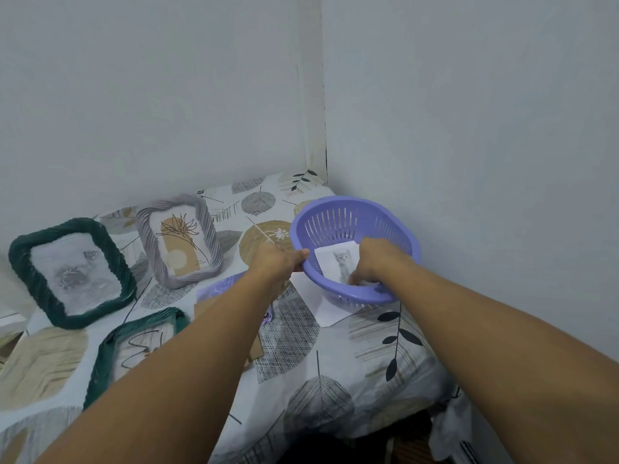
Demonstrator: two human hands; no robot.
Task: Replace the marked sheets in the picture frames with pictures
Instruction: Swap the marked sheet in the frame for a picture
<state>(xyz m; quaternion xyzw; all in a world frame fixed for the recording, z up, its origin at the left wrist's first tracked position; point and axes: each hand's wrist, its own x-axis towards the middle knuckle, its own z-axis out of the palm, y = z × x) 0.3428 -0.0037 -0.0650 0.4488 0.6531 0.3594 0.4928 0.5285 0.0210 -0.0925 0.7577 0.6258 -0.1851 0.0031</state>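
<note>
Leaf-patterned tablecloth in white, tan and grey [351,363] draped over a table pushed into a corner. Pale grey-blue painted walls [469,112] meeting at a vertical seam behind. Slotted lilac plastic basket [338,217] near the corner, tilted, its base over a plain white paper sheet [326,311].

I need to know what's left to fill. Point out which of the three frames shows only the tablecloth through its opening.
The green frame nearest the person, lying flat, partly under the left forearm. The other green frame shows a grey rose picture; the lilac frame shows a flower drawing.
</note>
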